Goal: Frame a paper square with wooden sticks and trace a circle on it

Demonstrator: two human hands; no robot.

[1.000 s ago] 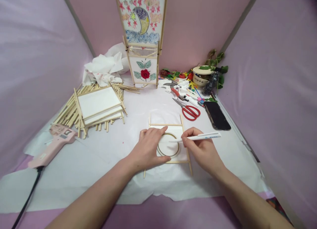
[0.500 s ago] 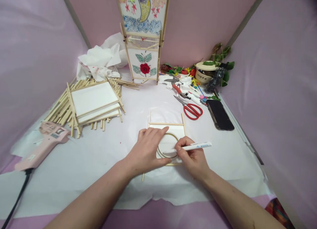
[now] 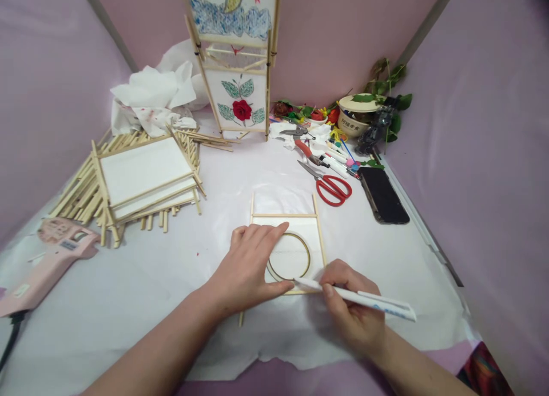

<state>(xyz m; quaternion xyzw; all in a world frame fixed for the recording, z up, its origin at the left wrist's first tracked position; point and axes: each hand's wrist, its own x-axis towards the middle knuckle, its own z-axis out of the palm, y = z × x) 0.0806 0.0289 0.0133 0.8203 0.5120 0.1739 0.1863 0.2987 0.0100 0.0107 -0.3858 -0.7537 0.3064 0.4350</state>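
A thin wooden stick frame (image 3: 285, 216) with a white panel lies on the covered table in front of me. On the panel is a round ring (image 3: 308, 258) with a dark golden edge. My left hand (image 3: 251, 264) lies spread over the panel's left side, its thumb and fingertips against the ring, pressing it. My right hand (image 3: 355, 304) grips a white pen (image 3: 377, 302), whose tip touches down at the ring's lower edge, close to my left thumb.
A framed panel stack (image 3: 146, 170) on loose sticks and a pink glue gun (image 3: 51, 262) are left. A decorated lantern frame (image 3: 240, 102) stands behind. Red scissors (image 3: 333, 190), pliers (image 3: 309, 153), a phone (image 3: 384, 195) and a bowl (image 3: 354, 122) are right.
My right hand has moved down and right, bringing the pen from inside the ring to its lower edge. My left hand remains on the ring. The camera view has shifted slightly.
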